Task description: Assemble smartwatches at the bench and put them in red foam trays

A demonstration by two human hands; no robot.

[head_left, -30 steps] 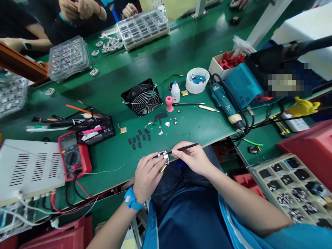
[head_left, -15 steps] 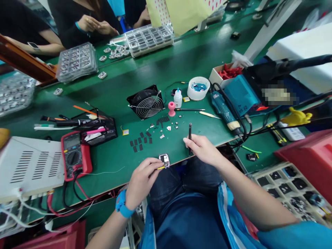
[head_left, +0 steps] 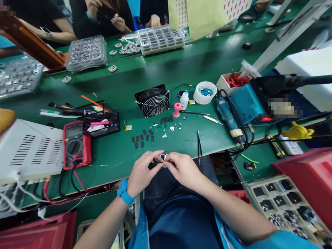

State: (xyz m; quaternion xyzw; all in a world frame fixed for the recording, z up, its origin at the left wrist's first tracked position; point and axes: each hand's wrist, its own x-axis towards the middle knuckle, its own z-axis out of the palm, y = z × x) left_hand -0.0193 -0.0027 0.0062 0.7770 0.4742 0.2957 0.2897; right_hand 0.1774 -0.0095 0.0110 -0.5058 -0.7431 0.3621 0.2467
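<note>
At the near edge of a green-topped workbench (head_left: 111,150), a small square device with a silvery rim (head_left: 163,156) is held between two bare hands; whether any support is given by the bench cannot be made out. It is gripped from eight o'clock by the fingertips of the left hand (head_left: 140,171). From four o'clock it is met by the bunched fingertips of the right hand (head_left: 185,169), but whether anything is pinched by them is hidden.

A pair of slim black tweezers (head_left: 199,147) is unheld between two and three o'clock of the device, one end projecting past the bench edge. Flat black rectangular pads (head_left: 141,137) are spread towards ten o'clock, and a black square fan with a round wire grille (head_left: 155,104) is set farther off, near twelve.

By judgement, close fingertip handling of the device is in hand; for the next move, a steady left hold and light right-hand pressure would be called for.
</note>
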